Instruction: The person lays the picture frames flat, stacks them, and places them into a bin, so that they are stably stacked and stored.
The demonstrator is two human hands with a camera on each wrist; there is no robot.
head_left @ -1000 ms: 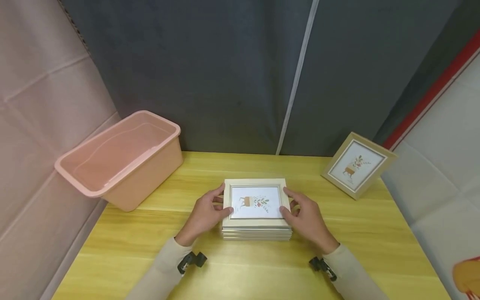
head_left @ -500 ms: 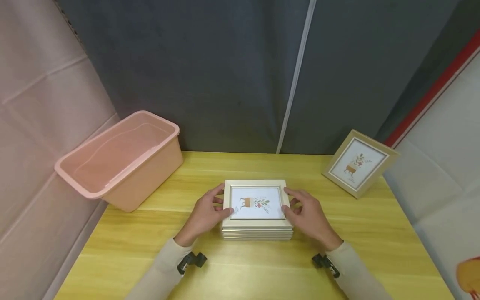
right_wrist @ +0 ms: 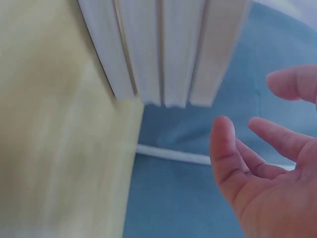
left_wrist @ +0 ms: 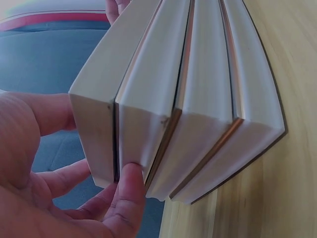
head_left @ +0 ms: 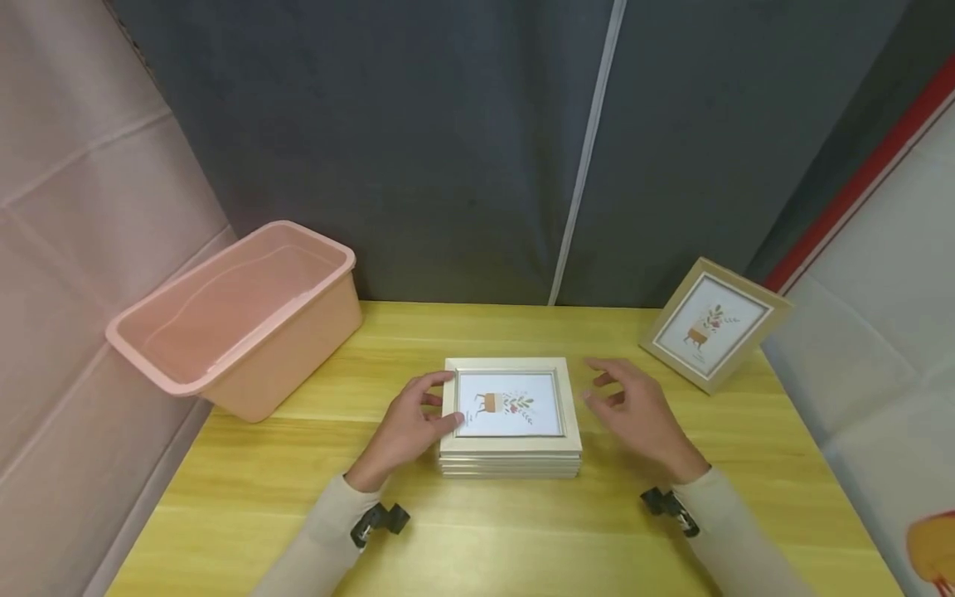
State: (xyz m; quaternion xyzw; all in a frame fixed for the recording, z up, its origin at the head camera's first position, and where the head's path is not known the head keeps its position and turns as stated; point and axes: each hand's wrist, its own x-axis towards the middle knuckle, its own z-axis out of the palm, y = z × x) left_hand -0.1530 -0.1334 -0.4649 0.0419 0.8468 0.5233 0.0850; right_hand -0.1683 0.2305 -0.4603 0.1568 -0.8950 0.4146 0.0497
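Resting the left hand (head_left: 406,424) against the left side of the stack (head_left: 510,466), with thumb and fingers parted and loosely bent, touching the stack without closing round it. In the left wrist view, laying one fingertip on the edge of the second frame from the top. Holding the right hand (head_left: 643,419) just beside the stack's right side, apart from it, with fingers loosely curled, a gap between thumb and index finger, and nothing in the grip.

Seeing the stack lying flat on the table (head_left: 515,539), between both hands, and counting four frames in each wrist view. Seeing the cream top frame (head_left: 515,444) facing up, with a print (head_left: 510,404) of a legged brown pot and leaves, legs pointing left.

Wearing pale sleeves (head_left: 321,539) and a black device (head_left: 380,520) at each wrist.

Farther out, seeing a tan frame (head_left: 742,287) standing tilted near the back right corner of the table, facing a similar print forward. Seeing a pink tub (head_left: 294,356) standing at the back left, open side up. Facing a dark curtain (head_left: 373,149) hanging behind the table, with a pale strip (head_left: 587,157) running down it.
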